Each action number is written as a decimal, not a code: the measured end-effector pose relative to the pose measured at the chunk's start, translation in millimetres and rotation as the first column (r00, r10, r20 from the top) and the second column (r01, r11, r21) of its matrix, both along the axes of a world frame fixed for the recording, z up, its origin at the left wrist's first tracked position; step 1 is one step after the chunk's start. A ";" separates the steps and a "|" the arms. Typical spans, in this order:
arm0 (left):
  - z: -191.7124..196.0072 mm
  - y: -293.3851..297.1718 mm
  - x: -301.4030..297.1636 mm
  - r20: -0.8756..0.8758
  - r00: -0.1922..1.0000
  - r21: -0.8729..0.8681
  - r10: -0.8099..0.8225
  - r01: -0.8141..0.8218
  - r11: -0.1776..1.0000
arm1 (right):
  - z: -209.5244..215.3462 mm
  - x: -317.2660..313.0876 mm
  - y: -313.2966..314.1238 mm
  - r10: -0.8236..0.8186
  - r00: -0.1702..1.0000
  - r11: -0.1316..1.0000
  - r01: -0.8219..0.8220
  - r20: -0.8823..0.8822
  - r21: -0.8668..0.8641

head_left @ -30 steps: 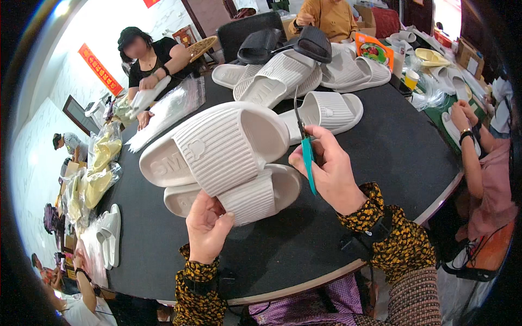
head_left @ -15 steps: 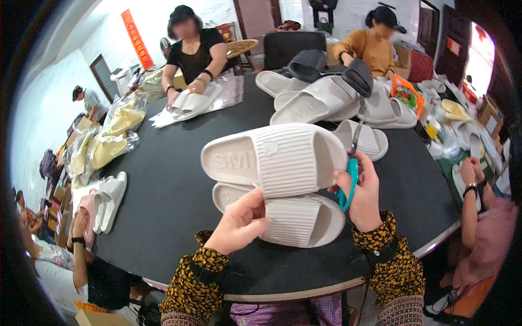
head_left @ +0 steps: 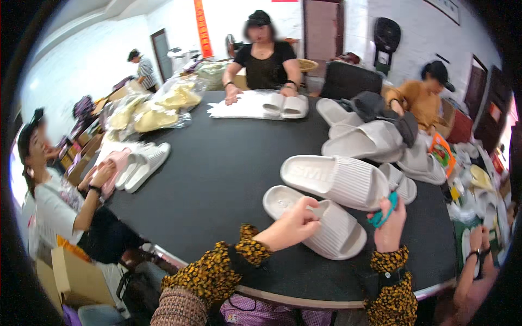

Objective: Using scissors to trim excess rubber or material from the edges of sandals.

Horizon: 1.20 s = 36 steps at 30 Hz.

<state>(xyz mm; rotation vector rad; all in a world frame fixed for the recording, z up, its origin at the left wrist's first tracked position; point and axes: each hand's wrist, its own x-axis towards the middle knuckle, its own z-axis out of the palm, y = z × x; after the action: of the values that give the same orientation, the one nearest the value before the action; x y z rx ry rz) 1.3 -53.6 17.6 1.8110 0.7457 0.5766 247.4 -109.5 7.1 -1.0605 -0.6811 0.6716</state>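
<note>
A pair of light grey ribbed slippers lies before me: the upper slipper (head_left: 356, 179) and, nearer to me, the lower slipper (head_left: 340, 231). My right hand (head_left: 390, 228) is closed around teal-handled scissors (head_left: 384, 213) at the open end of the upper slipper. Their blades cannot be made out here. Over the side of the lower slipper's strap, my left hand (head_left: 293, 224) has its fingers loosely bent and apart, with nothing visible in them.
Grey and black slippers (head_left: 375, 138) are heaped behind the pair. A person across the black table (head_left: 217, 163) handles grey slippers (head_left: 285, 106) on white sheets. Bagged yellow slippers (head_left: 157, 117) lie far left, near another person with pink slippers (head_left: 115, 165). More people work at right.
The view has swung left. My left hand has let go of the upper slipper's edge, and the two slippers now lie more apart. The scissors' blades no longer show upright.
</note>
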 end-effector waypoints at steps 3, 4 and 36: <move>-10.9 2.0 10.0 0.012 0.999 0.126 -0.049 0.047 0.991 | -2.0 9.5 -2.2 -0.011 1.000 0.998 0.011 -0.009 0.059; -3.7 0.0 11.5 -0.010 0.996 0.052 -0.090 0.090 0.995 | -0.6 9.7 -3.5 -0.018 1.000 0.998 0.018 0.001 0.057; 56.9 -15.3 -140.3 -0.501 0.864 0.475 0.050 0.227 0.850 | 12.4 11.4 -6.9 0.356 0.934 0.932 -0.352 0.034 -0.084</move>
<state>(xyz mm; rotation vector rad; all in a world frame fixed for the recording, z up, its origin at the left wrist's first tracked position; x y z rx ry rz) -139.0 -68.9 74.5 2.5503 0.8937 0.2447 258.8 -116.4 19.5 -1.0359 -0.9068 0.9928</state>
